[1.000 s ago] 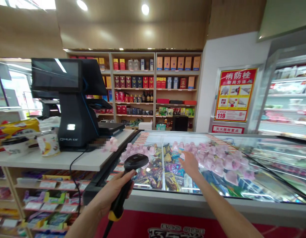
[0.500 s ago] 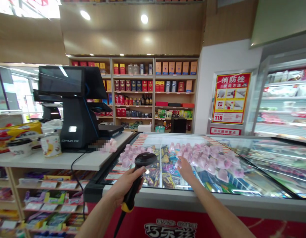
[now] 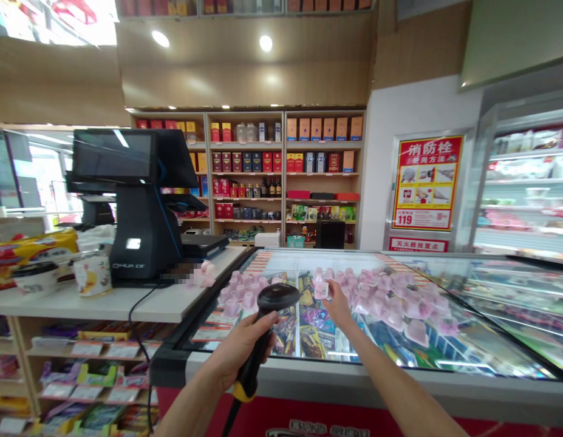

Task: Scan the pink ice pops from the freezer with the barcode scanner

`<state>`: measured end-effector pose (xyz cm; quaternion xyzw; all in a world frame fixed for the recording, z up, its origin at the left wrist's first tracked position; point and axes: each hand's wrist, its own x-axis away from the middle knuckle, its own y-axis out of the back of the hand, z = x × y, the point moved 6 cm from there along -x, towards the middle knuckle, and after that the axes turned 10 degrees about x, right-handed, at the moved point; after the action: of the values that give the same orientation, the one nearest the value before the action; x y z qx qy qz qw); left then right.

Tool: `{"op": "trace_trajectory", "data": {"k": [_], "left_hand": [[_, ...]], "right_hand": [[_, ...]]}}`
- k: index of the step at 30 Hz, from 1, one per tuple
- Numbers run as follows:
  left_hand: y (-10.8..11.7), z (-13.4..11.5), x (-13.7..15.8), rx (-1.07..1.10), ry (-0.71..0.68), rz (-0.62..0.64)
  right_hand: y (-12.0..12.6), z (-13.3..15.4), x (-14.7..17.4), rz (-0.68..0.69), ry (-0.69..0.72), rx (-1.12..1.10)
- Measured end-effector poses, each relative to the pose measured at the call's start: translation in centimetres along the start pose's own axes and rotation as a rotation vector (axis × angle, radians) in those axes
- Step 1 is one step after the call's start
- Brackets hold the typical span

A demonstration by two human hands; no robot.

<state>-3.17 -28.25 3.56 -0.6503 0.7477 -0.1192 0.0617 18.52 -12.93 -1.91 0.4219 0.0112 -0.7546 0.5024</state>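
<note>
Scanner [image 3: 274,297] sits closer to pink cup [image 3: 321,291], whose barcode label now shows. Right hand [image 3: 339,304] pinches cup above freezer [image 3: 336,377]; left hand's [image 3: 245,341] fingers wrap scanner handle. Best keep label square, uncovered.

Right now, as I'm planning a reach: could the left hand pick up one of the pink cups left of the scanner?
Probably not as it stands: the left hand has its grip around the scanner. The pink cups lie close by, apparently uncovered, so freeing the hand might be enough.
</note>
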Motion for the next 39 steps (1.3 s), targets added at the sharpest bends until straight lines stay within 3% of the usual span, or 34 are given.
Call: {"op": "trace_trajectory", "data": {"k": [9,13,20,25,29,33,37,39], "left_hand": [[1.6,0.3,-0.6,0.031,0.051,0.019],[4.7,-0.3,-0.7,0.034,0.021,-0.075],[9.4,0.3,-0.4,0.056,0.042,-0.197],[9.8,0.0,-0.3,0.048,0.027,-0.174],[9.4,-0.3,-0.7,0.054,0.042,-0.178],[8.3,-0.2,-1.6,0.059,0.054,-0.128],[7.6,0.1,-2.2,0.067,0.060,-0.156],[7.1,0.2,-2.4,0.063,0.075,-0.147]], "right_hand": [[-2.2,1.0,0.1,0.075,0.015,0.065],[-4.2,2.5,-0.1,0.241,0.098,0.241],[-9.4,5.8,0.0,0.539,0.227,0.362],[-12.5,6.8,0.0,0.583,0.255,0.475],[-13.7,6.9,0.4,0.578,0.260,0.432],[-11.1,5.3,-0.9,0.483,0.253,0.444],[-4.5,0.4,-3.7,0.232,0.060,0.784],[-2.2,-1.9,-4.4,0.223,-0.001,0.937]]}}
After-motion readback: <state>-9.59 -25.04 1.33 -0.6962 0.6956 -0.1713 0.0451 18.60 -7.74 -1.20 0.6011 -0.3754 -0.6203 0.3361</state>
